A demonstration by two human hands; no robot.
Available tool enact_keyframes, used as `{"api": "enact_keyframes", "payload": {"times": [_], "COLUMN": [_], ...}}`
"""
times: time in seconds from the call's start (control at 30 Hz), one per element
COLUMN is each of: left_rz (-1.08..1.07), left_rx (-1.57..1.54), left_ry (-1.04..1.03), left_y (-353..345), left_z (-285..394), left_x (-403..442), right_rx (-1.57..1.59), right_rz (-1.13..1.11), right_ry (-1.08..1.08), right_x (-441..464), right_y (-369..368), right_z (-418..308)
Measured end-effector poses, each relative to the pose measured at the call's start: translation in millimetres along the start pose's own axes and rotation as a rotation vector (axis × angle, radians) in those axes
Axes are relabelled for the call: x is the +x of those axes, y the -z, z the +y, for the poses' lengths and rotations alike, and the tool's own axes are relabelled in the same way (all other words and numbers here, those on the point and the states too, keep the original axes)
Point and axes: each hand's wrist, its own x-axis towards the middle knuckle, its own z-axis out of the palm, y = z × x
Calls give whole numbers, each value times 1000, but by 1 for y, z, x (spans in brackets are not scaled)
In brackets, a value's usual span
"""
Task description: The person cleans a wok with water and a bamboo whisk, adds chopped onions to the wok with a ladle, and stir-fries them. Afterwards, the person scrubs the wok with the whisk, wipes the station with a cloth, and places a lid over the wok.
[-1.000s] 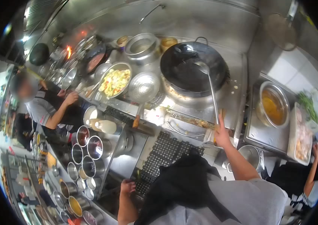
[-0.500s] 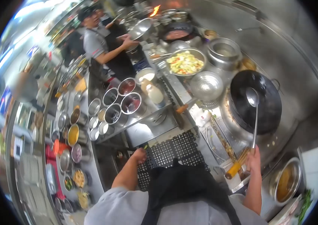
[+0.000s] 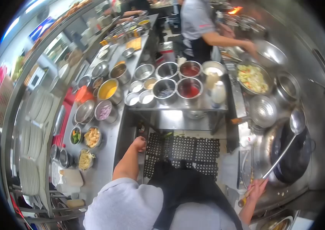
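The right hand (image 3: pixel 255 190) is closed around the lower part of the ladle (image 3: pixel 281 159). By the same hand there is a piece of wood with a yellowish end; I cannot tell if it is the ladle's own handle or a separate thing. The left hand (image 3: pixel 139 143) hangs well apart from the wok (image 3: pixel 294 159), over the edge of the mat (image 3: pixel 204 153). Its fingers look curled, but I cannot tell how tightly, or whether something is inside.

The ladle slants up and away from the person, and its bowl appears at the far rim of the wok. Whether the two touch is not clear. The wok is on the stove, at the person's right, with a dark inside where I see no food.

To handle the ladle well, I would keep the grip firm and the wrist loose, guide the bowl along the curve of the wok, and keep the knuckles away from the hot rim.

Near the wok lies a strainer (image 3: pixel 263 111), and beyond it a pan of chopped food (image 3: pixel 252 78); a wide swing could perhaps knock the strainer. Farther, a co-worker's hand (image 3: pixel 250 49) is at a metal bowl (image 3: pixel 271 53).
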Motion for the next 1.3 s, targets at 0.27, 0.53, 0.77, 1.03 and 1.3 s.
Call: {"api": "enact_keyframes", "payload": {"times": [0.27,0.53,0.77,1.03,1.3], "left_rz": [93,346,598,1039,1005], "left_rx": [-541,-1110,-1464,-522,-476], "left_ry": [-236,-225,-226,-162,-184], "left_y": [152,198,244,288,300], "left_z": [-24,-41,-29,6,6], "left_x": [80,47,68,58,50], "right_rx": [-264,-927,-1706,-1254,-530], "right_rz": [-764,-1467,-1723,-1694,-1477], "right_ry": [-475,-234,817,-605,-1297], "right_x": [-59,-114,-152,-158,-139], "right_y": [-271,-534,-638,-663,-654], "right_z": [72,53,76,14,15]}}
